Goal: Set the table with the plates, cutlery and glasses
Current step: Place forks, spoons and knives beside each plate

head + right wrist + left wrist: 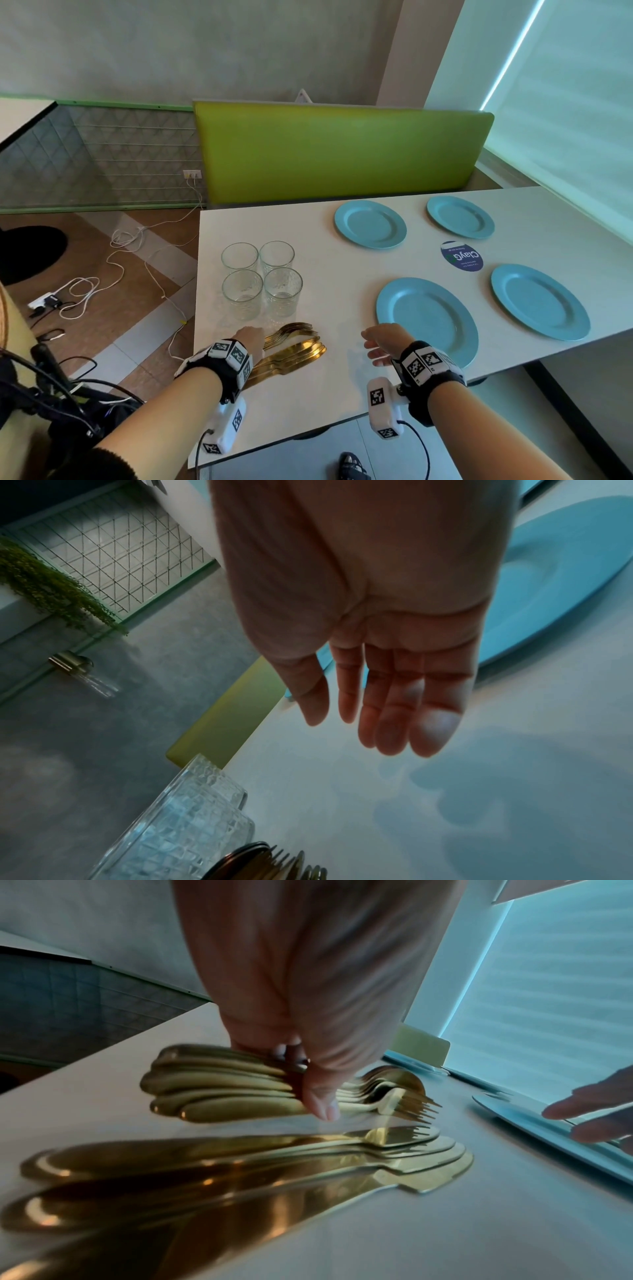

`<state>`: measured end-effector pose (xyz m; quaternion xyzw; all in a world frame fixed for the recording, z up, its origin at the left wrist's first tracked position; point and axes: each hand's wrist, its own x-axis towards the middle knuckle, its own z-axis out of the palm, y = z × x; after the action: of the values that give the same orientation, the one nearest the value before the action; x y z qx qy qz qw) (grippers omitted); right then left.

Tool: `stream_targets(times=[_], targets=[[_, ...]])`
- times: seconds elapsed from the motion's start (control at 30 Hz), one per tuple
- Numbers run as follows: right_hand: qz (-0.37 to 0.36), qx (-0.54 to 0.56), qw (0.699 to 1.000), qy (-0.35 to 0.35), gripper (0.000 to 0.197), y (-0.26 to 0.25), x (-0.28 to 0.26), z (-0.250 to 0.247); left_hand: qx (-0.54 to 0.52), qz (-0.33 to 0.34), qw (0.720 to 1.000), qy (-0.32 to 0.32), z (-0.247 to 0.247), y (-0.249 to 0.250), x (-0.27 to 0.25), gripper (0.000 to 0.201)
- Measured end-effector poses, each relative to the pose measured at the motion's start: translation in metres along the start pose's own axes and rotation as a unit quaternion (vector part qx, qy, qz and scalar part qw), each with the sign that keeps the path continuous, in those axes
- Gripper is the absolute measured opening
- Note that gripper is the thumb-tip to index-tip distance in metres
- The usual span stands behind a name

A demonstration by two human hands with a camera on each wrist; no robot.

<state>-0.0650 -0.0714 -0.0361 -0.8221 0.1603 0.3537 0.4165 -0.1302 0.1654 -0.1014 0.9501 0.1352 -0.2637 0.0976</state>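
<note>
A pile of shiny gold metal cutlery (289,349) lies at the near left of the white rectangular table (342,267), forks and spoons beside flat knives. The left hand (248,339) pinches the fork and spoon handles between thumb and curled fingers. Just beyond the pile stand four clear patterned drinking glasses (262,279), bunched in a square. To the right, four round light-blue plates (426,317) are already laid out, two near and two far, around a dark blue round sticker (461,256). The right hand (382,344) hovers empty with fingers relaxed and straight, by the nearest plate. Plates look done; cutlery and glasses are not yet distributed.
</note>
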Motion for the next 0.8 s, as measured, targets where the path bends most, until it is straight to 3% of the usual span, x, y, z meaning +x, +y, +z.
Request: stream_targets(times=[0.23, 0.47, 0.6, 0.8], targets=[[-0.004, -0.008, 1.0, 0.005, 0.013, 0.001, 0.0, -0.001, 0.009, 0.018, 1.0, 0.013, -0.019, 0.018, -0.002, 0.035], [-0.073, 0.0, 0.997, -0.022, 0.02, -0.014, -0.007, 0.004, -0.157, 0.093, 0.983, 0.005, -0.057, 0.063, -0.018, 0.033], [-0.142, 0.051, 0.988, -0.024, 0.01, -0.025, -0.013, 0.006, -0.283, 0.142, 0.948, -0.005, -0.07, 0.089, -0.02, 0.012], [-0.191, 0.109, 0.974, 0.045, 0.02, -0.023, -0.018, -0.01, -0.48, 0.153, 0.863, -0.032, -0.064, 0.12, -0.015, 0.02]])
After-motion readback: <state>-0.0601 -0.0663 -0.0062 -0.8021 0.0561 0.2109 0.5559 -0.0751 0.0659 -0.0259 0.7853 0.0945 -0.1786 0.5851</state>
